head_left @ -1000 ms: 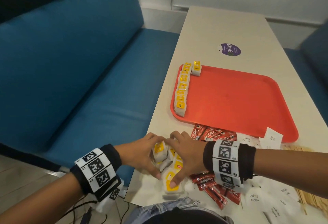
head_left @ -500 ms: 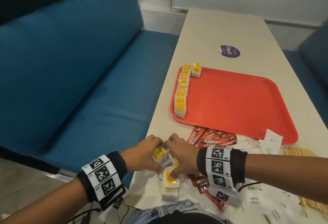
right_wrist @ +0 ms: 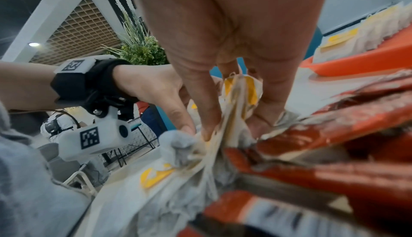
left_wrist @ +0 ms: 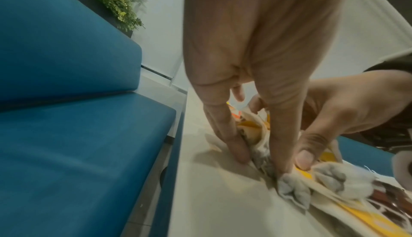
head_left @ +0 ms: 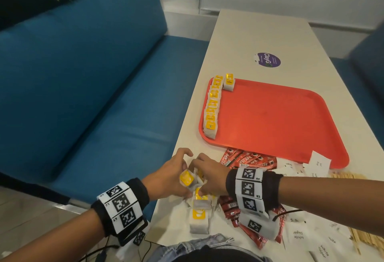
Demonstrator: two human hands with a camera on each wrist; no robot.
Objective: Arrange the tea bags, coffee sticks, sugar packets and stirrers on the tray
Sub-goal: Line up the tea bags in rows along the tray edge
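Note:
A heap of yellow-labelled tea bags (head_left: pixel 198 205) lies at the near left corner of the table. My left hand (head_left: pixel 172 175) and right hand (head_left: pixel 207 175) meet over it, both pinching a bunch of tea bags (left_wrist: pixel 256 135) (right_wrist: pixel 240 91) between them. A red tray (head_left: pixel 274 120) lies beyond, with a row of tea bags (head_left: pixel 212 108) along its left rim. Red coffee sticks (head_left: pixel 247 161), white sugar packets (head_left: pixel 318 164) and wooden stirrers (head_left: pixel 361 236) lie loose on the table near me.
A blue bench (head_left: pixel 93 87) runs along the table's left side. A purple sticker (head_left: pixel 268 60) sits on the table past the tray. More coffee sticks (head_left: pixel 245 220) lie under my right wrist. Another seated person shows far off in the right wrist view.
Both hands have drawn the bunch of tea bags together and shifted slightly away from me over the heap; a few bags stay behind at the table's near edge.

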